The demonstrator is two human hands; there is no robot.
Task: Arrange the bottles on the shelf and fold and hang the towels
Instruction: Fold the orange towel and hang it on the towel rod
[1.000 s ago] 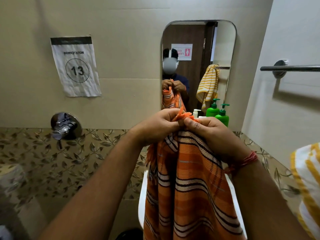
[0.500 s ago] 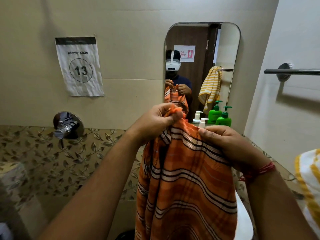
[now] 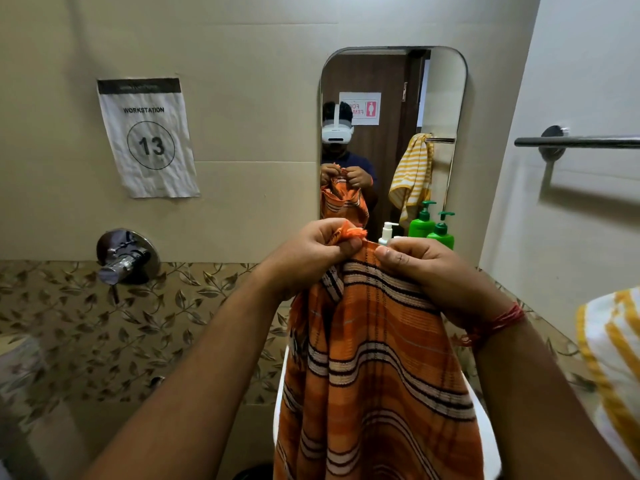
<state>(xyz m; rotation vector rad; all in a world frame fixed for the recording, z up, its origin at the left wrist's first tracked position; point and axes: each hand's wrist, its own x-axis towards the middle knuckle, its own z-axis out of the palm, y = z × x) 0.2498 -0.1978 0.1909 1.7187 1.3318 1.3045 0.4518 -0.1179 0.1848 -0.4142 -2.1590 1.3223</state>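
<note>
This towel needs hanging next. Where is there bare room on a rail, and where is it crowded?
The rail on the right wall shows bare from its mount outward, and the wall beneath it is open. It is crowded by the mirror: the green bottles stand packed just behind both hands, which grip the orange towel.

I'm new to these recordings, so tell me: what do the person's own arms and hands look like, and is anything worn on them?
Both forearms are bare, with no sleeves in view. The left hand wears nothing visible. The right hand has a red thread band wound around its wrist, with loose frayed ends. No gloves; no rings or watch show.
</note>
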